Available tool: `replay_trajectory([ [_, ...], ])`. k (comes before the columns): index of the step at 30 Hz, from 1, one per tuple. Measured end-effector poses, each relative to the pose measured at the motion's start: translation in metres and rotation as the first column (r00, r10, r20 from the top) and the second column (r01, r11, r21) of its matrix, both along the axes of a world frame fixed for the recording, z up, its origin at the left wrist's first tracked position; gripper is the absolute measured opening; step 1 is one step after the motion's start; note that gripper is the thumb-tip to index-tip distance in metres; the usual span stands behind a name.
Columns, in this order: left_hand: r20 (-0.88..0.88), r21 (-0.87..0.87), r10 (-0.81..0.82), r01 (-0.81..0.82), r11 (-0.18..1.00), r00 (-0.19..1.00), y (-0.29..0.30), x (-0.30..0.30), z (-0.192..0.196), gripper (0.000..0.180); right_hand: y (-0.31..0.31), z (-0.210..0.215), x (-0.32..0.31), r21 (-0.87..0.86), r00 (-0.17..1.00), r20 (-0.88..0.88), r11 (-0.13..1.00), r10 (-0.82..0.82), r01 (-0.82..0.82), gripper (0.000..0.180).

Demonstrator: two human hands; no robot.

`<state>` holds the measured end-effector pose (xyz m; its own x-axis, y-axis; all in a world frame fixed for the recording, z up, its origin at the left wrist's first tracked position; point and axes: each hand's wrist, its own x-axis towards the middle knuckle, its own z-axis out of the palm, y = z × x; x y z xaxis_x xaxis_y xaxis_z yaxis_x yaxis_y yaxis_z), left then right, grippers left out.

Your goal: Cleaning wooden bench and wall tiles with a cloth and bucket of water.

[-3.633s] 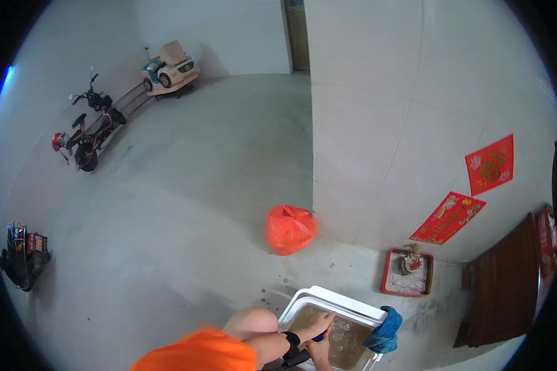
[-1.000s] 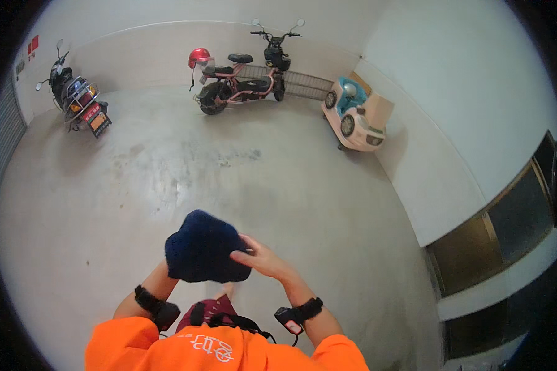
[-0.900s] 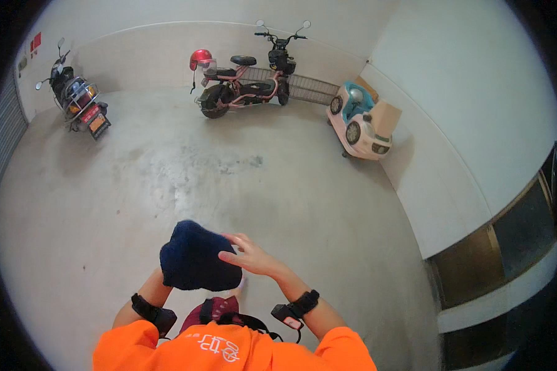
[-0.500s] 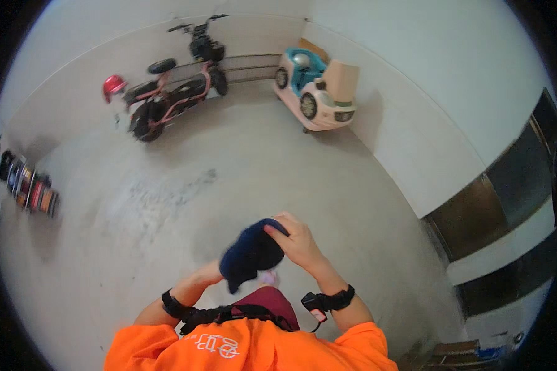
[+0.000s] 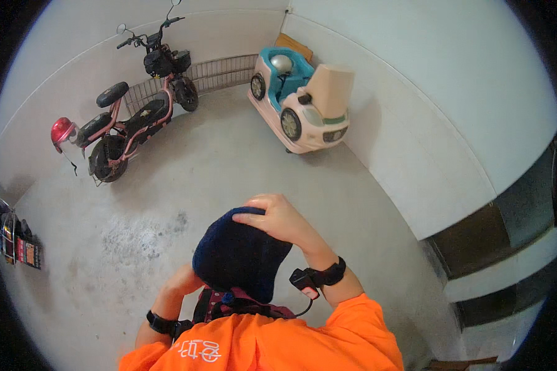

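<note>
A dark blue, soft-looking cloth (image 5: pixel 241 253) with a rounded upper outline hangs spread in front of my body; whether it is a towel or some shaped piece I cannot tell. My right hand (image 5: pixel 278 221) grips its upper right edge, the thumb lying across the near face and the other fingers over the top edge. At the lower left edge is my left hand (image 5: pixel 185 278), its fingers hidden behind the cloth. Each wrist wears a black strap, and the right one (image 5: pixel 319 279) carries a small device with a cable.
A pink electric scooter (image 5: pixel 133 127) with a red helmet (image 5: pixel 62 131) stands far left before a wire rack (image 5: pixel 223 73). Right of it is a toy-like ride-on car (image 5: pixel 315 123) by the wall. Another vehicle's loaded rear (image 5: pixel 18 238) shows at far left. Dark panels (image 5: pixel 476 238) line the right.
The cloth has been lifted closer and now looks larger and more spread out. Both hands have shifted left with it. The view has swung, so the scooter and car sit further left.
</note>
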<state>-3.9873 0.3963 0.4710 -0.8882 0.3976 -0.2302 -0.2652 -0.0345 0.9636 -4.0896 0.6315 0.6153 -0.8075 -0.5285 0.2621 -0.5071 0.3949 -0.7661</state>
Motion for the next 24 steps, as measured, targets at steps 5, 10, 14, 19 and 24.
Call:
replay_trajectory([
  [5,0.351,0.338,0.028,-0.155,0.928,0.936,0.0,-0.119,0.002,0.058,-0.008,-0.026,-0.139,0.082,0.994,0.105,0.996,0.032,-0.041,0.036],
  [10,0.241,0.335,-0.129,0.042,0.941,0.962,0.027,-0.279,-0.019,0.056,0.036,-0.043,-0.263,0.134,0.905,0.405,0.987,-0.132,0.084,0.035],
  [14,-0.287,-0.409,-0.26,0.127,0.904,0.922,0.076,-0.397,-0.006,0.031,0.08,-0.02,-0.309,-0.077,0.842,0.51,0.965,-0.177,0.25,0.028],
  [19,-0.512,-0.498,-0.331,0.04,0.866,0.793,0.145,-0.551,0.001,0.025,0.165,-0.017,-0.371,-0.07,0.86,0.413,0.931,-0.299,0.357,0.026],
  [24,-0.32,-0.571,-0.46,0.218,0.791,0.828,0.218,-0.651,-0.008,0.026,0.233,-0.032,-0.459,-0.114,0.883,0.42,0.953,-0.211,0.282,0.022],
])
